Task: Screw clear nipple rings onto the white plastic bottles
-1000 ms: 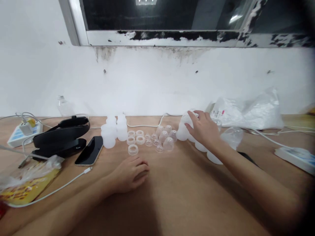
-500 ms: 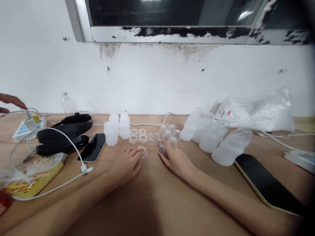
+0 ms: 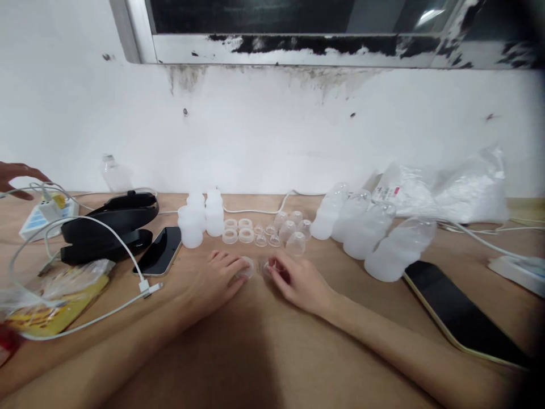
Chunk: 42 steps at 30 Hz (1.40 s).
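My left hand (image 3: 223, 277) lies low on the table with its thumb and fingertips closed at the left edge of a translucent plastic ring (image 3: 246, 267). Just across from it, my right hand (image 3: 303, 279) pinches a small clear dome-shaped piece (image 3: 267, 268), partly hidden by the fingers and blurred. Behind the hands stand several more translucent rings (image 3: 230, 235), a group of small clear domes (image 3: 261, 240) and some larger clear domes (image 3: 295, 243). White frosted bottles (image 3: 191, 228) are at the left of these. Frosted bottles with clear domed tops (image 3: 389, 255) stand to the right.
A phone (image 3: 158, 250), a black device (image 3: 108, 224), a white cable (image 3: 145, 287) and a snack bag (image 3: 59, 301) lie at left. Another person's hand (image 3: 19, 177) is above a power strip (image 3: 46, 218). At right are a large phone (image 3: 462, 315) and plastic bags (image 3: 460, 190).
My right hand has taken a small clear dome from the front of the group and brought it left and nearer, towards the ring. My left hand stays at the ring.
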Tool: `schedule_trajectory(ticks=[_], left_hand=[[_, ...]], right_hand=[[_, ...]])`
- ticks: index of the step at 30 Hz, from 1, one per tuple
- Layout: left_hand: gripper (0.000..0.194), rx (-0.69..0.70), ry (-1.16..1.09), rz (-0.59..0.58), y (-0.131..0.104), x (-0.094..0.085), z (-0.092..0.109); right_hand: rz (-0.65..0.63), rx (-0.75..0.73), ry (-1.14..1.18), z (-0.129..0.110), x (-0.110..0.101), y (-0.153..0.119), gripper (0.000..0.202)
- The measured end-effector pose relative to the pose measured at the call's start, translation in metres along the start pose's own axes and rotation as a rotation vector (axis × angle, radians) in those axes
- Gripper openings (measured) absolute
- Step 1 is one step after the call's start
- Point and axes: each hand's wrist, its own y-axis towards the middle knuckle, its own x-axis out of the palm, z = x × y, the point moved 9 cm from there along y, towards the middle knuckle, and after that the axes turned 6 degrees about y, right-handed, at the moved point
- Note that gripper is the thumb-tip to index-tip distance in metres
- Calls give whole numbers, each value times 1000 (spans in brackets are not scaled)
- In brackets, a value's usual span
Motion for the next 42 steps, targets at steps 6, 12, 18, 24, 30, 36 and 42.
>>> schedule_trajectory(ticks=[6, 12, 18, 24, 30, 36, 42], left_hand=[[37, -86, -120, 93, -3, 4, -10], [41, -242, -370, 138, -2, 0, -29], [37, -314, -764, 282, -5, -5, -46], [34, -244, -635, 158, 1, -10, -26], [36, -248, -828, 130, 8, 6, -14], [31, -230, -824, 180, 5, 4, -12], [30, -162, -661, 269, 4, -11, -8]], right_hand=[[-101, 105, 10, 3, 13, -1, 31], [-54, 96, 19, 2, 9, -3, 26], [214, -103, 196, -7, -13, -6, 29], [365, -98, 282, -2, -20, -9, 27], [354, -397, 181, -33, -20, -17, 27], [286, -547, 189, -47, -17, -20, 26], [304, -121, 491, -14, -18, -6, 24]])
